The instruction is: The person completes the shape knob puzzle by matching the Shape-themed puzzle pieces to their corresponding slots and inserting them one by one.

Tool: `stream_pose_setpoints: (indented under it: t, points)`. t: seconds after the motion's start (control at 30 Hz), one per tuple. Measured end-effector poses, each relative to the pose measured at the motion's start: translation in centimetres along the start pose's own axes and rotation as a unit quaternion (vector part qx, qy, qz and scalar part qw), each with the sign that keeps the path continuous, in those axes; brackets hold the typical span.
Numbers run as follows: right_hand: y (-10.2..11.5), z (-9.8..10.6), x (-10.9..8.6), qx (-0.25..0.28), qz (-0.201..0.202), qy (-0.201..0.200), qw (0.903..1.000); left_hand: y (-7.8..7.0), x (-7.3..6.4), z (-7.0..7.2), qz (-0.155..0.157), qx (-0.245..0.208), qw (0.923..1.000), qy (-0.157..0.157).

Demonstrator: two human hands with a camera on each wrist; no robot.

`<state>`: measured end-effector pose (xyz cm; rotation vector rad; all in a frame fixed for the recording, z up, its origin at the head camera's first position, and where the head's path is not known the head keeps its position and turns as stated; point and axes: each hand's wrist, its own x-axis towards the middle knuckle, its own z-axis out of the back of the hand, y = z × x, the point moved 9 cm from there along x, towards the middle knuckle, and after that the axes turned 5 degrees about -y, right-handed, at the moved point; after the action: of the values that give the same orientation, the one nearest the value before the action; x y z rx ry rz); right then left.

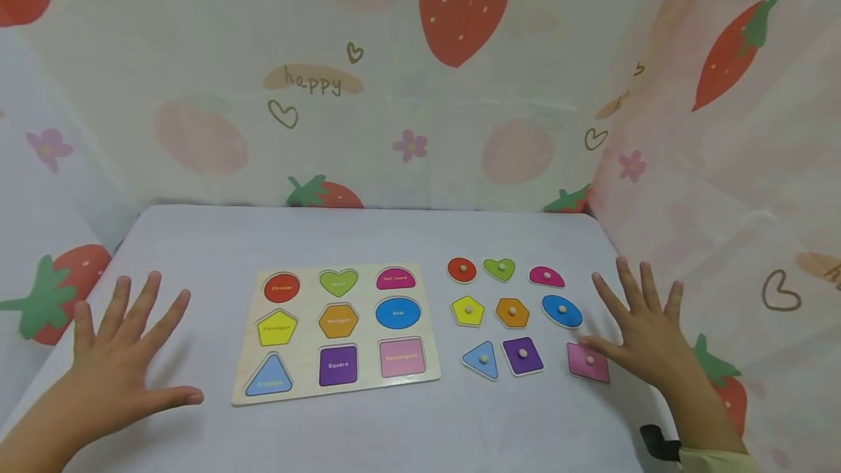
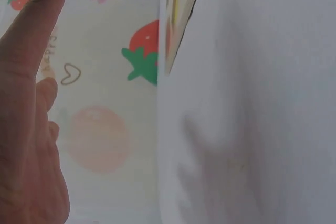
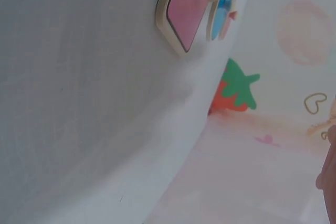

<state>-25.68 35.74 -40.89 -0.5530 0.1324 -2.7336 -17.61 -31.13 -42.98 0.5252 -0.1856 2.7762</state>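
A wooden shape puzzle board (image 1: 304, 363) lies on the white table, its printed shapes all uncovered. To its right are several loose knobbed pieces, among them a red circle (image 1: 462, 270), a green heart (image 1: 499, 269), a blue oval (image 1: 561, 311), a purple square (image 1: 523, 356) and a pink rectangle (image 1: 588, 363). My left hand (image 1: 125, 363), fingers spread, hovers left of the board and holds nothing. Fingers also spread, my right hand (image 1: 647, 334) is above the table's right side, its thumb near the pink rectangle. Whether that thumb touches it is hard to tell.
A white cloth covers the table (image 1: 328, 436). Behind it and at both sides hang pale curtains (image 1: 407, 108) printed with strawberries, hearts and flowers. A dark strap end (image 1: 659, 444) shows by the right wrist.
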Motion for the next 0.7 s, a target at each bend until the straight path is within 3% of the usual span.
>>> stream_pose_setpoints:
  t: [0.4, 0.7]
  points:
    - [1.2, 0.3, 1.3, 0.02, 0.004, -0.004, 0.9998, -1.6, 0.2, -2.2, 0.011, -0.051, 0.9984, 0.021]
    - [2.1, 0.6, 2.5, 0.038, 0.012, -0.016, 0.9991, -1.7, -0.2, -4.0, 0.03, -0.116, 0.9915, 0.052]
